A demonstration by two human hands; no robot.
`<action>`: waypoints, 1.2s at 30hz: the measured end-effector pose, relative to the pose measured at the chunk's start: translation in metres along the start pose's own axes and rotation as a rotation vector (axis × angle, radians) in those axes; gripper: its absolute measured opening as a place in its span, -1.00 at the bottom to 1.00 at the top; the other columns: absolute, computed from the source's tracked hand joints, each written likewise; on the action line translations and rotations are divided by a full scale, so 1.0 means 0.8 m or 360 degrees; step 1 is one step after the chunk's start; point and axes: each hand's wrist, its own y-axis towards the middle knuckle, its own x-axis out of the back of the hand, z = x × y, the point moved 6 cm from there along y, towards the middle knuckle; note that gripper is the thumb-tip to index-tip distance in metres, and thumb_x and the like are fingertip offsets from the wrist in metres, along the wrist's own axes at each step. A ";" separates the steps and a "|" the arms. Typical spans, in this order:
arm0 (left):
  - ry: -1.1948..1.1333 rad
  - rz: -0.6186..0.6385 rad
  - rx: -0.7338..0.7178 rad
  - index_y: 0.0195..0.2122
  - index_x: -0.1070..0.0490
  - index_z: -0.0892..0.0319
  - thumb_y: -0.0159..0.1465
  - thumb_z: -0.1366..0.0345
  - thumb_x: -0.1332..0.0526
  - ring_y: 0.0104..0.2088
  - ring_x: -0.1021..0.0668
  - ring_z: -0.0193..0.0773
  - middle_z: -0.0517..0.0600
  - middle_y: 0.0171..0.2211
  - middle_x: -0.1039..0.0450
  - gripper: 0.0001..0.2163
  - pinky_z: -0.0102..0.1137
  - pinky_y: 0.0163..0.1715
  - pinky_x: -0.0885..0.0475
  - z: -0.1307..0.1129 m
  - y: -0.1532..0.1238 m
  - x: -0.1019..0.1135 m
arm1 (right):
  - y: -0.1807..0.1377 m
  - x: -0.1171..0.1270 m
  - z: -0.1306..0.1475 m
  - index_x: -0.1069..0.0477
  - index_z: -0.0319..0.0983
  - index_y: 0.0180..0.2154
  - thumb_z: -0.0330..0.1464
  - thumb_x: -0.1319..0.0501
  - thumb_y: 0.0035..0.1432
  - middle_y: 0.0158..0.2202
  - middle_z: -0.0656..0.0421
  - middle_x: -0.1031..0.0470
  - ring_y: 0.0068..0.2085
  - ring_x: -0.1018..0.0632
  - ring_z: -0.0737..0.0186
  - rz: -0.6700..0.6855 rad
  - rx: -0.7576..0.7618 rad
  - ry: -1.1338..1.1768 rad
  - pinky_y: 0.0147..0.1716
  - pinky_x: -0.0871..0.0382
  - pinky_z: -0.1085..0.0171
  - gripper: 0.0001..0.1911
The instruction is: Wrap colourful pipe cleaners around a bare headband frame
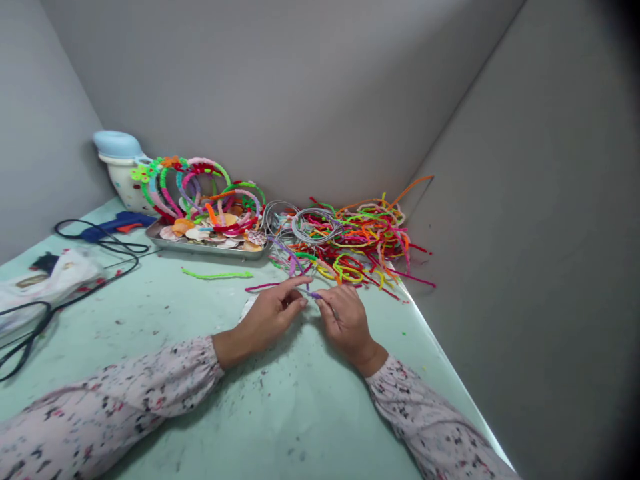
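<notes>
A purple pipe cleaner (315, 295) runs between my two hands over the table's middle. My right hand (349, 321) pinches it between thumb and curled fingers. With forefinger stretched forward and thumb bent below, my left hand (267, 315) holds the pipe cleaner's loose length near its fingertips. That length rises past the forefinger toward the pile behind. A thin greyish strand shows by the left fingertips, too small to make out. Just beyond the hands lies a heap of coloured pipe cleaners (370, 233), with coils of grey wire (316, 227) on top.
A metal tray (210, 249) holds shells and several fuzzy-wrapped hoops (187, 180). Left of it are a blue glue gun (117, 225), a black cord (137, 257) and a white container with a blue lid (120, 143). A green pipe cleaner (217, 275) lies in front. Walls border the table.
</notes>
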 end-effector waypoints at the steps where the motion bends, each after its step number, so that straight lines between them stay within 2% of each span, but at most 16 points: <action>1: 0.0004 0.0008 -0.0005 0.10 -0.30 0.16 0.27 0.32 -0.11 -0.37 -0.47 -0.32 -0.08 -0.37 -0.48 -0.64 -0.43 -0.32 -0.34 0.000 0.000 0.000 | 0.000 -0.001 0.001 -0.40 -0.24 -0.18 -0.41 -0.07 0.29 -0.34 0.13 -0.49 -0.29 -0.43 0.19 0.0014 0.0007 0.0009 -0.24 -0.24 0.16 -0.85; 5: 0.0153 -0.0034 -0.0066 -0.14 -0.43 0.19 0.25 0.33 -0.13 -0.37 -0.46 -0.32 -0.06 -0.37 -0.47 -0.81 -0.42 -0.32 -0.35 -0.004 0.000 0.002 | 0.001 0.001 0.001 -0.41 -0.24 -0.19 -0.40 -0.06 0.29 -0.36 0.13 -0.48 -0.30 -0.42 0.18 -0.0003 -0.0014 -0.0023 -0.25 -0.24 0.17 -0.84; 7: 0.0244 -0.0098 -0.0090 -0.18 -0.43 0.19 0.25 0.32 -0.14 -0.37 -0.46 -0.31 -0.06 -0.38 -0.45 -0.84 -0.42 -0.35 -0.34 -0.006 -0.001 0.006 | 0.001 0.002 -0.002 -0.41 -0.24 -0.20 -0.39 -0.06 0.29 -0.38 0.13 -0.47 -0.31 -0.41 0.18 -0.0040 -0.0060 -0.0062 -0.26 -0.24 0.17 -0.84; 10: 0.0309 -0.0192 -0.0179 -0.12 -0.41 0.18 0.24 0.34 -0.16 -0.35 -0.46 -0.31 -0.03 -0.32 -0.44 -0.81 -0.42 -0.36 -0.37 -0.011 -0.004 0.010 | 0.001 0.004 -0.008 -0.41 -0.23 -0.19 -0.39 -0.06 0.30 -0.36 0.12 -0.48 -0.29 -0.42 0.17 -0.0089 -0.0141 -0.0097 -0.25 -0.24 0.17 -0.84; 17: 0.0302 -0.0261 -0.0482 0.02 -0.40 0.12 0.26 0.39 -0.14 -0.30 -0.50 -0.33 0.06 -0.11 -0.43 -0.70 -0.37 -0.21 -0.45 -0.024 -0.012 0.010 | -0.002 0.006 -0.019 -0.43 -0.23 -0.17 -0.38 -0.06 0.30 -0.31 0.11 -0.51 -0.23 -0.47 0.16 -0.0187 -0.0279 -0.0103 -0.18 -0.28 0.17 -0.82; 23: 0.0325 -0.0278 -0.0660 -0.04 -0.47 0.11 0.27 0.41 -0.14 0.01 -0.49 -0.19 0.09 -0.02 -0.48 -0.74 -0.26 0.04 -0.39 -0.034 -0.019 0.010 | -0.003 0.007 -0.024 -0.43 -0.21 -0.16 -0.38 -0.06 0.29 -0.26 0.09 -0.53 -0.16 -0.50 0.12 -0.0239 -0.0326 -0.0043 -0.13 -0.32 0.12 -0.81; 27: 0.0399 -0.0203 -0.0765 -0.10 -0.48 0.11 0.26 0.44 -0.12 0.02 -0.49 -0.19 0.09 0.00 -0.46 -0.76 -0.27 0.04 -0.37 -0.041 -0.025 0.007 | -0.003 0.010 -0.028 -0.44 -0.18 -0.14 -0.38 -0.04 0.29 -0.19 0.07 -0.54 -0.06 -0.50 0.10 -0.0292 -0.0362 0.0030 -0.07 -0.34 0.08 -0.78; 31: 0.0416 -0.0342 -0.0634 -0.22 -0.47 0.15 0.25 0.45 -0.10 -0.02 -0.46 -0.20 0.10 -0.05 -0.37 -0.82 -0.31 -0.03 -0.37 -0.038 -0.022 0.015 | -0.002 0.010 -0.024 -0.44 -0.19 -0.16 -0.39 -0.06 0.28 -0.21 0.08 -0.54 -0.11 -0.51 0.11 -0.0271 -0.0327 0.0049 -0.09 -0.34 0.10 -0.80; 34: 0.0308 -0.0451 -0.0358 -0.20 -0.37 0.17 0.26 0.40 -0.10 -0.23 -0.47 -0.28 0.06 -0.17 -0.36 -0.88 -0.38 -0.23 -0.40 -0.022 -0.013 0.023 | -0.002 0.011 -0.021 -0.43 -0.21 -0.18 -0.40 -0.08 0.27 -0.28 0.10 -0.54 -0.20 -0.50 0.14 -0.0275 -0.0300 0.0028 -0.15 -0.34 0.14 -0.83; 36: 0.0186 -0.0428 -0.0149 -0.16 -0.29 0.18 0.25 0.34 -0.13 -0.35 -0.45 -0.32 0.00 -0.25 -0.37 -0.86 -0.41 -0.34 -0.37 -0.007 -0.006 0.023 | -0.002 0.012 -0.019 -0.43 -0.22 -0.19 -0.40 -0.08 0.27 -0.31 0.11 -0.53 -0.23 -0.49 0.15 -0.0281 -0.0289 0.0032 -0.18 -0.33 0.15 -0.83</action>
